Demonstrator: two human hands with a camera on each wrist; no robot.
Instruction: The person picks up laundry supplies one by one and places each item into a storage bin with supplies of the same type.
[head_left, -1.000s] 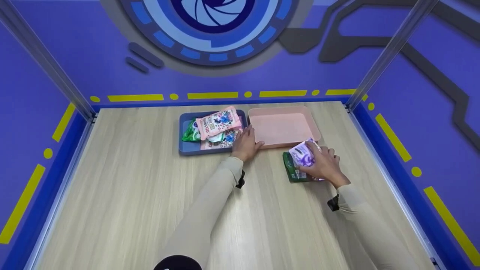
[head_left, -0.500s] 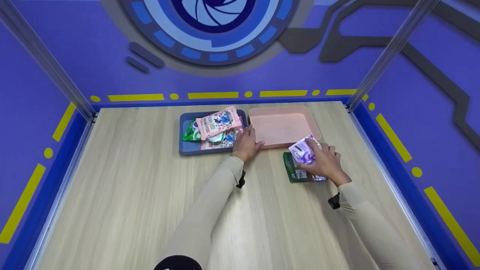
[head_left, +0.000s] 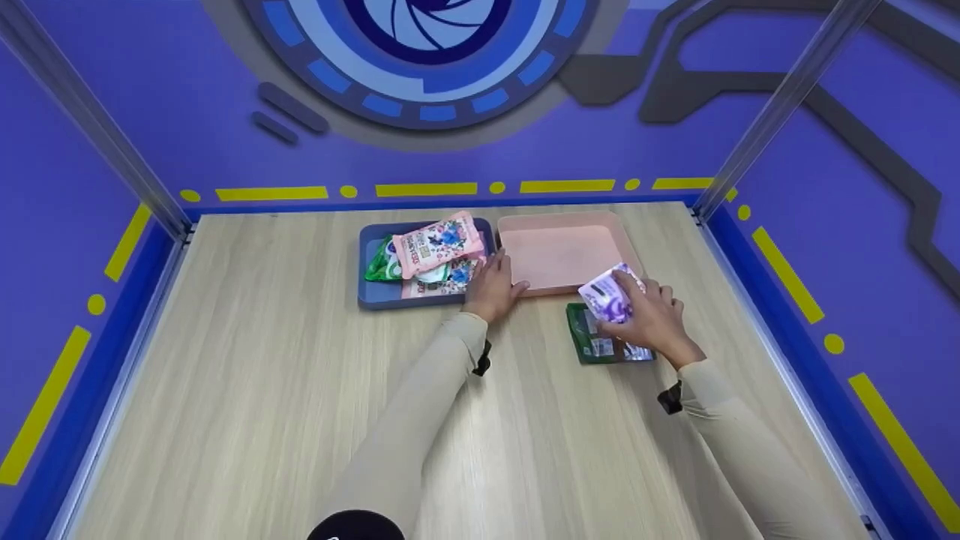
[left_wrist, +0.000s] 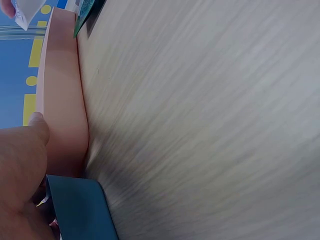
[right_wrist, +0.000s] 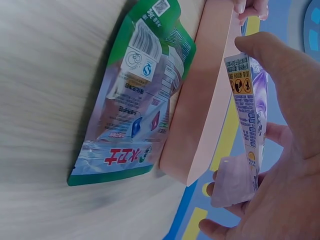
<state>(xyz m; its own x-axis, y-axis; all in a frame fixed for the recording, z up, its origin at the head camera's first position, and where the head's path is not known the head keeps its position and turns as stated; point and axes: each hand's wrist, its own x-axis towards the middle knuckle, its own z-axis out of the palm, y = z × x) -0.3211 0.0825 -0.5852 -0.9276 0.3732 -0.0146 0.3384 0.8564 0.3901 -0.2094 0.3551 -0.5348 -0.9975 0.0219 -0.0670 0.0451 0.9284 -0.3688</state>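
My right hand (head_left: 658,324) grips a small purple-and-white pack (head_left: 604,294) near the front right corner of the pink tray (head_left: 559,290). In the right wrist view, the pack has a printed flat side and a translucent plastic part (right_wrist: 233,181); my thumb and fingers are on opposite sides. Just below it in the head view, a green pouch (head_left: 582,337) lies on the table, printed side up, partly covered by the hand. My left hand (head_left: 491,289) rests where the blue tray (head_left: 390,304) meets the pink one, thumb against the pink wall, some fingers hidden.
Inside the blue tray lie pink floral packs (head_left: 437,246) and a green packet (head_left: 382,262), overlapping. The wooden table (head_left: 262,375) is bounded by a purple back wall (head_left: 172,135) and side walls.
My right hand has lifted the purple-and-white pack slightly and moved it toward the pink tray, showing more of the green pouch. The left hand and both trays stay put.
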